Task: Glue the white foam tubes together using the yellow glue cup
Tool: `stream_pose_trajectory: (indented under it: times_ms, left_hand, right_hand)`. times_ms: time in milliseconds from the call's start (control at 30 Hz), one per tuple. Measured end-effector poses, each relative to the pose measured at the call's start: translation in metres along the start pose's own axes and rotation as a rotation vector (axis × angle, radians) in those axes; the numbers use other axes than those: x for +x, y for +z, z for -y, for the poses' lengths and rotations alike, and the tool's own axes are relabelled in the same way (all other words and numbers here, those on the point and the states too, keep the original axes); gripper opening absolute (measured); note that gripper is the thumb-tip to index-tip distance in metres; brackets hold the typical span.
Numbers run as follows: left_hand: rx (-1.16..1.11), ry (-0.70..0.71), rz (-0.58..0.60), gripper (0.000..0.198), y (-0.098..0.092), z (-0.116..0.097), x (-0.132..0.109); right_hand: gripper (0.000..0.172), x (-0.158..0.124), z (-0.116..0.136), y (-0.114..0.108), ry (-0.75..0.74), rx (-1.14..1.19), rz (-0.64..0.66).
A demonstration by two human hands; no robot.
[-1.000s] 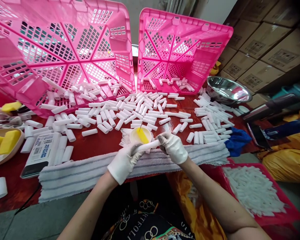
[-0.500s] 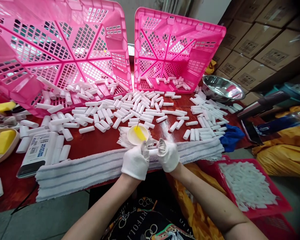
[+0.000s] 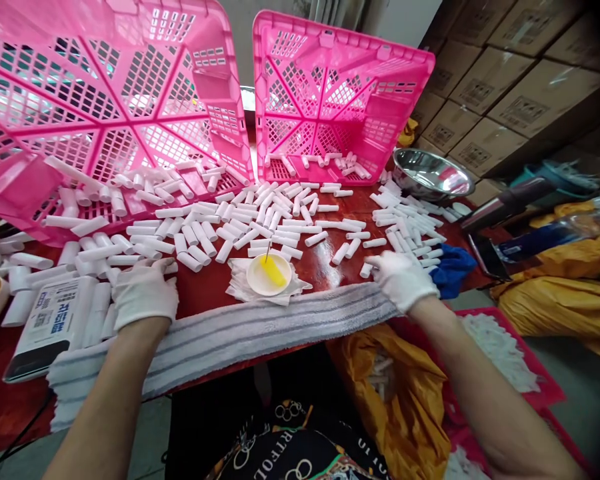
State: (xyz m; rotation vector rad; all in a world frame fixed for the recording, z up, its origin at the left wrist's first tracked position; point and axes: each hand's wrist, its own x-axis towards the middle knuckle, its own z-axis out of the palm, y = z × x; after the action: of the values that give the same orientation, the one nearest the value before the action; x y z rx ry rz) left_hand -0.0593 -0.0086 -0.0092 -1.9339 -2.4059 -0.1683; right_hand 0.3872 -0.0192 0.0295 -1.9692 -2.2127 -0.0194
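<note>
Fingers of the gloved right hand [image 3: 405, 280], at 3 o'clock from the small dish [image 3: 257, 277], meet a short white tube [image 3: 366, 270]; whether they clamp it cannot be told. At 9 o'clock the gloved left hand [image 3: 146, 295] curls low among more tubes, its grip hidden. Nearest the person's body, between 4 and 5 o'clock, hangs an orange bag [image 3: 410, 400]; white pieces heap in a pink tub [image 3: 550, 393] at 4 o'clock, done or waiting, nobody can say. A striped towel [image 3: 260, 327] lies at 6 o'clock. Beyond, towards 12 o'clock, many loose tubes [image 3: 316, 238] cover the table, so much handling appears left. Farther off, the left crate [image 3: 213, 83] at 11 o'clock and right crate [image 3: 387, 117] at 1 o'clock hold others.
</note>
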Motion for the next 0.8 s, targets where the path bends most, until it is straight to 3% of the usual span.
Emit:
stream_pose_trajectory:
  times_ms: [133, 233, 400, 567, 633, 733, 800]
  left_hand:
    - [0.013, 0.059, -0.011, 0.040, 0.005, -0.001, -0.001]
    - [-0.034, 0.134, -0.076, 0.039, 0.000, 0.004, -0.006]
    - [-0.107, 0.180, 0.020, 0.044, -0.003, 0.022, -0.008]
    - [-0.202, 0.153, 0.079, 0.041, 0.010, 0.021, -0.003]
    - [-0.238, 0.157, 0.032, 0.040, 0.010, 0.020, -0.005]
    - [-0.188, 0.169, -0.051, 0.043, 0.003, 0.024, -0.012]
    - [-0.102, 0.168, -0.033, 0.042, 0.000, 0.028, -0.015]
  right_hand:
    - [0.023, 0.055, 0.021, 0.030, -0.283, -0.251, 0.136]
    - [0.020, 0.068, 0.030, 0.041, -0.350, -0.258, 0.172]
    - [0.019, 0.057, 0.055, 0.038, -0.103, 0.412, 0.064]
    - [0.040, 0.054, 0.103, 0.046, -0.072, 1.171, 0.410]
    - [0.042, 0.059, 0.116, 0.056, -0.079, 1.172, 0.422]
    - [0.032, 0.067, 0.121, 0.074, -0.134, 0.999, 0.307]
    - [0.028, 0.069, 0.116, 0.086, -0.207, 1.003, 0.243]
